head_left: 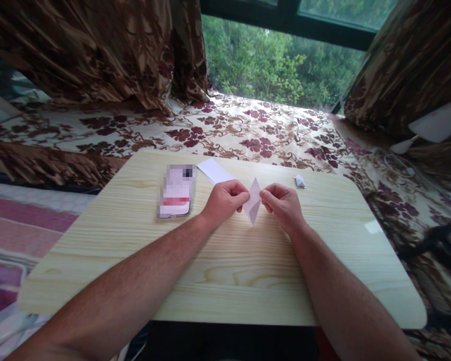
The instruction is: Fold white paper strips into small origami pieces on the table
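Note:
Between my two hands, a small folded piece of white paper [253, 201] is held up above the table, its outline a tall diamond with a visible crease. My left hand [229, 196] pinches its left corner between thumb and fingers. At the opposite corner, my right hand [280, 201] is closed in a similar pinch. Just beyond my left hand lies a stack of white paper [213, 171], partly covered by that hand. A small folded white paper piece [299, 181] rests on the table past my right hand.
The light wooden table [244, 281] has rounded corners. A phone-like object [176, 191], blurred by pixelation, lies left of the paper stack. A whitish patch [373, 227] shows near the right edge. Behind are a floral-covered ledge [255, 125], curtains and a window; a white lamp [438, 123] stands right.

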### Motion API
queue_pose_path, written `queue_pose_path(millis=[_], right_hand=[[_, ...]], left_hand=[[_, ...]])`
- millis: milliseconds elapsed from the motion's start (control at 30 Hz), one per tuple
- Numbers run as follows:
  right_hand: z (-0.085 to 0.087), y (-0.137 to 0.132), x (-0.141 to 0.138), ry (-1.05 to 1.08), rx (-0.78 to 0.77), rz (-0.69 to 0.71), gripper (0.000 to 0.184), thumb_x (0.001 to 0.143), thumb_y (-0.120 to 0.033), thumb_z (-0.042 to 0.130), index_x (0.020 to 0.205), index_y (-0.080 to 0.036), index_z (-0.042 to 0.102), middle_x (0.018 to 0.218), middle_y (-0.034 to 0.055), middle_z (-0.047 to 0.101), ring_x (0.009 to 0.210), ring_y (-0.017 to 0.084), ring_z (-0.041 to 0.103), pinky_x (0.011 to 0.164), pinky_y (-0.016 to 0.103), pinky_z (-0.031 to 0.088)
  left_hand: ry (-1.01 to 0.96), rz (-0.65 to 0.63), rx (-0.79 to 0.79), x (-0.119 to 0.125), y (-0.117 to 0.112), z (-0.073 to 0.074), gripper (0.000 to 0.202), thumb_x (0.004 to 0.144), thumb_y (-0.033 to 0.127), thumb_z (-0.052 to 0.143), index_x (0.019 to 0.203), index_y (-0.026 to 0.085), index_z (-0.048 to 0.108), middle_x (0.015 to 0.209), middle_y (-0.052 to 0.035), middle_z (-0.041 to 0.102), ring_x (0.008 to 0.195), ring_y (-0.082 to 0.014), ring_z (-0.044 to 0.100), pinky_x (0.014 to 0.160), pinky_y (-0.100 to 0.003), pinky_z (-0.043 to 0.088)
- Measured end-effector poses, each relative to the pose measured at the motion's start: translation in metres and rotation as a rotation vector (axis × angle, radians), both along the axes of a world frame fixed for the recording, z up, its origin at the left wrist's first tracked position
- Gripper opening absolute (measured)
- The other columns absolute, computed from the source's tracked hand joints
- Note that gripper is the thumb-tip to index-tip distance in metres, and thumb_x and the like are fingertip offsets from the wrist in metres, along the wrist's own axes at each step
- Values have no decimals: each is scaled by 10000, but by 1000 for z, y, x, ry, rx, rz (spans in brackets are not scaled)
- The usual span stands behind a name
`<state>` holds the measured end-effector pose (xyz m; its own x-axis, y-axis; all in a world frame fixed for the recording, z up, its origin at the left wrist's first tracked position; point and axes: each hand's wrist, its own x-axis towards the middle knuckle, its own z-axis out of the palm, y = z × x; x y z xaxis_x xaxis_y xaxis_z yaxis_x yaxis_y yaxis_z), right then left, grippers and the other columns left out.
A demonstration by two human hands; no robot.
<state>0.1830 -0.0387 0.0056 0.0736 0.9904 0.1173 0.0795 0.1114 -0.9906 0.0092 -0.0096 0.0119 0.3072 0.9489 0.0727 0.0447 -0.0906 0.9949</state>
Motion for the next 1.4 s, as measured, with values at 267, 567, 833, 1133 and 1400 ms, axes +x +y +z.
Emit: queue_pose_path(millis=[267, 567, 833, 1133, 1400], right_hand=[[3, -3, -2, 20, 18, 36, 220, 791, -333, 702, 683, -156, 628, 522, -31, 545, 449, 79, 421, 442, 233, 282], [4, -3, -3, 21, 26, 68, 212, 794, -329, 704, 694, -158, 629, 534, -28, 548, 465, 86, 436, 457, 238, 300], [6, -4, -3, 18, 29, 72, 213, 779, -332, 708, 689, -159, 623, 530, -31, 543, 464, 87, 433, 454, 238, 295], [8, -4, -5, -17, 26, 64, 239, 768, -367, 710, 678, -166, 618, 528, -34, 537, 466, 90, 433, 460, 243, 309], [7, -5, -5, -34, 63, 87, 211, 789, -322, 692, 672, -164, 616, 522, -49, 509, 465, 73, 375, 461, 240, 275]], left_hand=[[64, 30, 68, -1, -1, -3, 141, 743, 249, 666, 671, 148, 601, 510, 36, 560, 447, -78, 503, 436, -187, 362], [98, 36, 85, 0, -3, -2, 137, 746, 253, 651, 672, 153, 593, 522, 33, 567, 461, -86, 516, 444, -193, 372], [141, 46, 112, -1, -2, -2, 139, 730, 257, 651, 657, 156, 590, 521, 37, 555, 485, -86, 484, 462, -200, 344], [113, 50, 115, -1, -2, -3, 149, 720, 245, 643, 623, 163, 564, 533, 41, 527, 498, -80, 435, 468, -204, 305], [125, 77, 164, -1, -4, -1, 160, 717, 221, 628, 592, 157, 552, 533, 49, 481, 509, -72, 392, 477, -207, 284]])
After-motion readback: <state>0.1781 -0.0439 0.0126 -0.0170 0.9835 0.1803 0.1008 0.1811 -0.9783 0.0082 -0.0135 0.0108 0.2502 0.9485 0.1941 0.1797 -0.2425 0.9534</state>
